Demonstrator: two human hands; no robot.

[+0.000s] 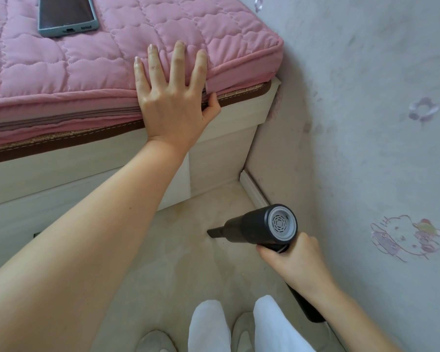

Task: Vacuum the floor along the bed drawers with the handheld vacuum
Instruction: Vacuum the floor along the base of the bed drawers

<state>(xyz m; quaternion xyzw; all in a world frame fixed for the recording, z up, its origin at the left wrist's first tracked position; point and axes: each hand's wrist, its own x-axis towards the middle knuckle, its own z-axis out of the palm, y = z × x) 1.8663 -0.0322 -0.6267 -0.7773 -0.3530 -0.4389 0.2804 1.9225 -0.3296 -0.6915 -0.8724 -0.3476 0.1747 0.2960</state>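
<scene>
A black handheld vacuum point(249, 226) with a grey vented rear cap hangs low over the beige floor point(188, 262). Its narrow nozzle points left toward the white bed drawers point(61, 189), near the corner where bed and wall meet. My right hand point(294, 260) grips the vacuum's handle from below. My left hand point(172, 92) rests flat with fingers spread on the edge of the pink quilted mattress point(61, 59), thumb hooked under its side.
A phone point(66, 13) in a teal case lies on the mattress at the top left. A wall point(379, 123) with cartoon stickers runs along the right, with a white skirting board point(253, 188) at its foot. My white-clad legs and slippers point(241, 329) stand at the bottom.
</scene>
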